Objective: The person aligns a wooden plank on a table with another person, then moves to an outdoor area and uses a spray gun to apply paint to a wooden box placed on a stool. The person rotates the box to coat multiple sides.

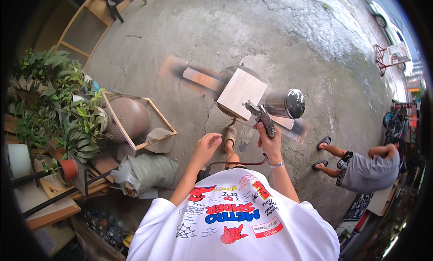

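Note:
My right hand (pixel 269 144) is closed around the handle of a metal spray gun (pixel 266 121). A shiny metal cup (pixel 280 103) is on the gun. From below the hand a dark reddish hose (pixel 239 162) curves left past my body. Just beyond the gun lies a pale square board (pixel 242 91), flat on a dark round support that is mostly hidden. Strips of wood (pixel 201 78) stick out on both sides of the board, their outer ends smeared. My left hand (pixel 206 147) is held in the air left of the gun, empty, with loosely bent fingers.
Leafy potted plants (pixel 54 89), a large brown pot (pixel 128 119), an empty wooden frame (pixel 172 125) and a plastic-wrapped bundle (pixel 146 173) stand to the left. A person in grey (pixel 370 168) bends over at the right, near a motorbike (pixel 393 125). Cracked concrete floor (pixel 189 30) lies ahead.

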{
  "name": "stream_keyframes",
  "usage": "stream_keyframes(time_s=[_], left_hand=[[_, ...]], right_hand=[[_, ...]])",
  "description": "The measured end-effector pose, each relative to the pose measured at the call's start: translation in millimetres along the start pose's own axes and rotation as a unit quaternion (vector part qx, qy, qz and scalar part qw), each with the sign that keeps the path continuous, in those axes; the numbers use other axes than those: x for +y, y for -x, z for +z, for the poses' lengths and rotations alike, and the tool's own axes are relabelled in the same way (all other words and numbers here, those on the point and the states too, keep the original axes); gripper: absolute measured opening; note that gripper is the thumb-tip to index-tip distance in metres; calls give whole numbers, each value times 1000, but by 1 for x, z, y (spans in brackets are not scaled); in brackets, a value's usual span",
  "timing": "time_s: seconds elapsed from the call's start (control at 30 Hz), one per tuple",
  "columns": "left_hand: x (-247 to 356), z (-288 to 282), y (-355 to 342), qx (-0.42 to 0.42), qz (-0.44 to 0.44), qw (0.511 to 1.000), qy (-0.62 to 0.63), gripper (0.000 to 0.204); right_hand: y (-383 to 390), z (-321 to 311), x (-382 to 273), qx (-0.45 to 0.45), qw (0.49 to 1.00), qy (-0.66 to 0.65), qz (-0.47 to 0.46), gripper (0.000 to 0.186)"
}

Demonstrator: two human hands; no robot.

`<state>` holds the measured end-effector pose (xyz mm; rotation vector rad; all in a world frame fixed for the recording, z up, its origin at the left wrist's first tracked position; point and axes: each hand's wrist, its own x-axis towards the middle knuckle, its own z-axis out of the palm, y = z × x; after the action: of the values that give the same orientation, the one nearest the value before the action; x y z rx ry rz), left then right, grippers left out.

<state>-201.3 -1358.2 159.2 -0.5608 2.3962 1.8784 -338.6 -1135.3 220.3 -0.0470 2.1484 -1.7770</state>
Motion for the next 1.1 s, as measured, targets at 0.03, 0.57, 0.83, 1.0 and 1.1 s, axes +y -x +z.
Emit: stream_keyframes(time_s=[0.03,0.57,0.83,1.0,1.1], left_hand=[[12,-6,7,0,37,999,-6,28],[100,-38,177,125,495,859,-42,27],[45,-40,167,45,70,952,295,26],[65,-27,150,-77,73,935,337,30],[71,-14,137,-53,76,937,336,27]], right_hand=[[17,6,-15,6,1000,-19,-6,34],[247,87,-41,-9,996,22,-84,19],[254,69,-29,-37,997,-3,-65,19],[245,47,-34,-68,994,-33,-76,23],[235,32,-32,-86,992,-45,-78,24]])
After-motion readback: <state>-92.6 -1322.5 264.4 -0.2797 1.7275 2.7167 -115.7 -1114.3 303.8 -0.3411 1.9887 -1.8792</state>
